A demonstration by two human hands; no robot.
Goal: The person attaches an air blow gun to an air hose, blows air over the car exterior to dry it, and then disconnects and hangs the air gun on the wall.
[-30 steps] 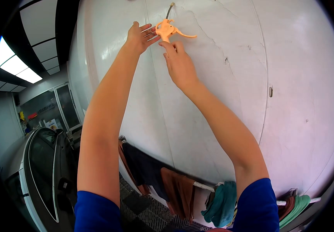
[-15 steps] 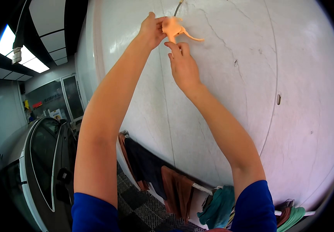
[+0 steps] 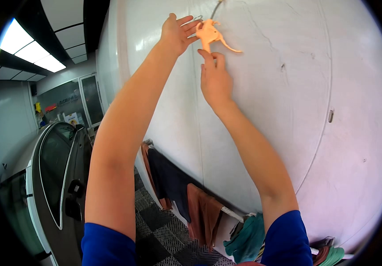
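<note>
A bright orange tool (image 3: 209, 32) with a stubby stem and a thin curved tail is high against the pale wall; its exact kind is unclear. A dark hose or cord (image 3: 216, 9) runs up from its top. My right hand (image 3: 216, 82) pinches the lower end of the stem between thumb and fingers. To the left, my left hand (image 3: 176, 36) is open with fingers spread, the fingertips at the tool's left side. Whether they touch it, I cannot tell. A small metal hook or loop (image 3: 198, 17) shows beside those fingertips.
Brown, navy and teal cloths (image 3: 204, 213) hang on a low rail along the wall. Dark checkered floor tiles (image 3: 157, 226) lie below. A dark car (image 3: 53, 173) stands at left, and a glass door (image 3: 91, 99) is behind it.
The view has shifted, moving the wall and cloths slightly right. My left fingers have spread and drawn back from the orange tool. My right hand keeps its pinch on the stem.
</note>
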